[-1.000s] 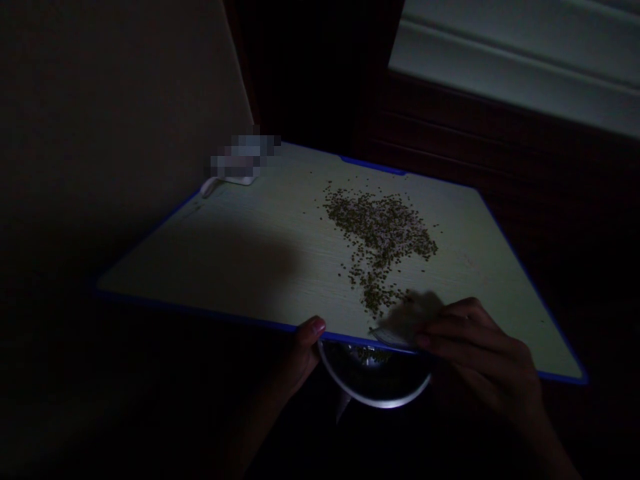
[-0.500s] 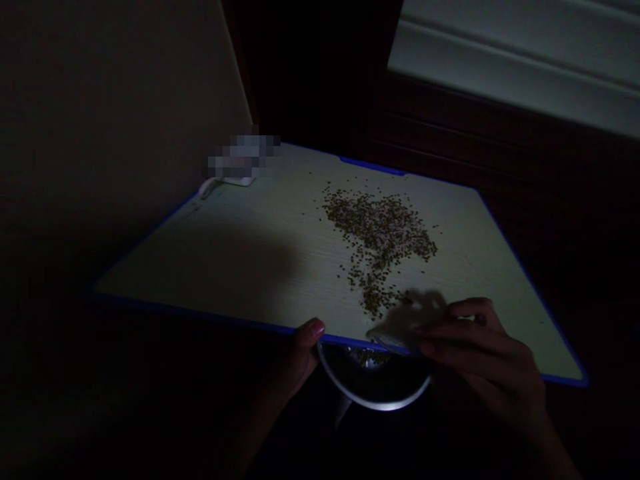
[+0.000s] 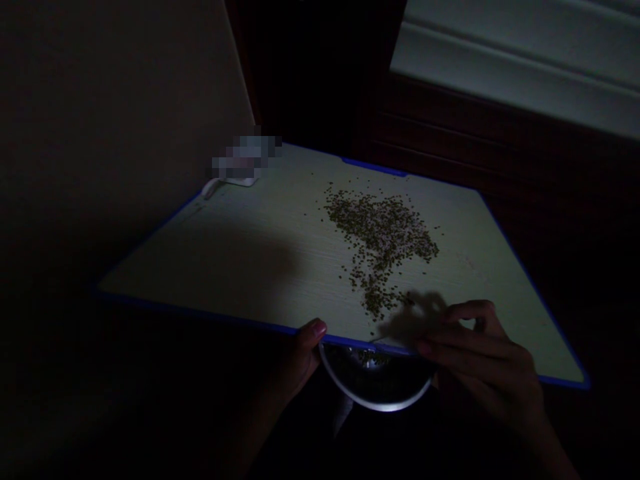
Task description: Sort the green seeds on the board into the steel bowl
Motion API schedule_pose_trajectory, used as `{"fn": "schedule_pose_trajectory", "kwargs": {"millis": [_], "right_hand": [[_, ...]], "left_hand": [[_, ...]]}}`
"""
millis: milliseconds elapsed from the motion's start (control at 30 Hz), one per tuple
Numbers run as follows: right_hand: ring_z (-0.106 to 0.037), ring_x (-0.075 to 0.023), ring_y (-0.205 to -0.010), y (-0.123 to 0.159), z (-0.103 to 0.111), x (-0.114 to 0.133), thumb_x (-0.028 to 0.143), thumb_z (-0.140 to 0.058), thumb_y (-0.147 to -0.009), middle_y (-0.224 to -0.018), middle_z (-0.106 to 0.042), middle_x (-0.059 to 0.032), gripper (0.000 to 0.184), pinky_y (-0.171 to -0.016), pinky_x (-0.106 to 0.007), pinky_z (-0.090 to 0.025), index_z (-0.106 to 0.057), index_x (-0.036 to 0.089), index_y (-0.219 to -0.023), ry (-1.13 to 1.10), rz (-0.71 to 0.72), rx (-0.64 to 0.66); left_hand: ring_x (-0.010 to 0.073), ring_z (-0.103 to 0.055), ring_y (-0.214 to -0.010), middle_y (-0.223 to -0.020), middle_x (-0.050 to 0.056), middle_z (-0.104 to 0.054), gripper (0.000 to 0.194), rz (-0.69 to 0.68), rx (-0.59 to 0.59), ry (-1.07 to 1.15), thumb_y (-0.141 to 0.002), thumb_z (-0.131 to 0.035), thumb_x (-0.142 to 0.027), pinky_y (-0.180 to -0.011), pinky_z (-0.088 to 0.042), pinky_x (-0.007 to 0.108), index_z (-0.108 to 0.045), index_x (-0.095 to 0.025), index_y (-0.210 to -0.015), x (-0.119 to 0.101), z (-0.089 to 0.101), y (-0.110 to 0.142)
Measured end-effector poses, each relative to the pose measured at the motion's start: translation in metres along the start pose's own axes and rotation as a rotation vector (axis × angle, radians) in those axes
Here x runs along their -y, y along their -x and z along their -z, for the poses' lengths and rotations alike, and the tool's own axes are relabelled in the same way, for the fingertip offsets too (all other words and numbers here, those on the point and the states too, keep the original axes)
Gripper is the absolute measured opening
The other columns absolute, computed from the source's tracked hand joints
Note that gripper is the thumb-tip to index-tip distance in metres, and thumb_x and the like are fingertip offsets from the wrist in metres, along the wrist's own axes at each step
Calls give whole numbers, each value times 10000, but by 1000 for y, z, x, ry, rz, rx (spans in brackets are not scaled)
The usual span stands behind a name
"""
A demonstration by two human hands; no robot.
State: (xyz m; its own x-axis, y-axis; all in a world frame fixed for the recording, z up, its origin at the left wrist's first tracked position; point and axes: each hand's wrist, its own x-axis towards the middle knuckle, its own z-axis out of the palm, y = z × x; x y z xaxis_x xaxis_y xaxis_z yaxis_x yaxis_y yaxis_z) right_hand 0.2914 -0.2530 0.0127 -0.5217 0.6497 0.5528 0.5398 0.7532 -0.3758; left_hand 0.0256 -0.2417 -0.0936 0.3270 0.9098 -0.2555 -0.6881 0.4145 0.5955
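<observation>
Small green beans or seeds (image 3: 385, 227), too small to name surely, lie spread on a pale board with a blue rim (image 3: 240, 220). Their trail narrows toward the near edge. My left hand (image 3: 303, 353) grips that edge, thumb on top, its other fingers mostly hidden below. To the right, my right hand (image 3: 493, 357) is at the same edge with its fingers pinched together. A thin pale strip seems to reach from its fingertips along the rim, but I cannot make it out. Beneath the edge is a round metal bowl (image 3: 385, 405) with some of the same green pieces inside.
A white object (image 3: 245, 181) with a short strap or cord sits at the board's far left corner, partly blurred out. A pale wall (image 3: 150, 87) rises on the left. Dark wood panelling (image 3: 430, 127) is behind the board. The surroundings are very dark.
My right hand's fingertips have come slightly down to the board's near edge, and the thin pale strip has moved off the surface onto the rim. My left hand keeps its hold.
</observation>
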Motion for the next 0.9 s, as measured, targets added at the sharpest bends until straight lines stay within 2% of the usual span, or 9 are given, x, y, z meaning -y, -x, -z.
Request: {"fn": "schedule_pose_trajectory", "kwargs": {"millis": [200, 400, 533, 733, 900], "right_hand": [[-593, -255, -1019, -2, 1, 0, 178, -612, -919, -1050, -771, -9, 312, -819, -458, -461, -701, 318, -1182, -6, -13, -28], [-678, -226, -868, 11, -6, -7, 130, -654, -863, -1029, -774, -8, 370, -830, -479, -481, -695, 300, -1188, 39, 10, -57], [-674, -241, -904, 9, -5, -7, 112, -653, -859, -1047, -774, -2, 405, -829, -479, -472, -680, 314, -1209, 83, -9, -77], [-606, -265, -1067, -3, 0, 1, 166, -623, -902, -1075, -770, -10, 319, -833, -462, -468, -699, 306, -1179, 61, -10, -22], [-652, -241, -945, -1, 1, 0, 141, -623, -885, -1027, -779, -8, 344, -832, -471, -472, -693, 305, -1180, 2, 9, -17]], "left_hand": [[373, -577, -1224, -1077, 103, -770, 330, -29, -53, -21, -765, -656, -415, -1080, -387, 505, -775, -164, -943, 0, -1, 0], [387, -561, -1242, -1087, 127, -765, 336, -23, -36, -15, -772, -657, -423, -1105, -355, 516, -774, -140, -909, -2, -2, 1], [377, -541, -1271, -1116, 114, -759, 337, -29, -50, -6, -768, -667, -403, -1106, -359, 497, -777, -149, -960, -2, -5, 1], [368, -571, -1239, -1067, 102, -775, 309, -16, -22, 4, -775, -649, -415, -1070, -401, 497, -786, -177, -917, -1, -3, 0], [389, -578, -1221, -1041, 109, -777, 296, -21, -45, -9, -761, -662, -413, -1082, -382, 515, -780, -157, -855, 1, 1, -1]]}}
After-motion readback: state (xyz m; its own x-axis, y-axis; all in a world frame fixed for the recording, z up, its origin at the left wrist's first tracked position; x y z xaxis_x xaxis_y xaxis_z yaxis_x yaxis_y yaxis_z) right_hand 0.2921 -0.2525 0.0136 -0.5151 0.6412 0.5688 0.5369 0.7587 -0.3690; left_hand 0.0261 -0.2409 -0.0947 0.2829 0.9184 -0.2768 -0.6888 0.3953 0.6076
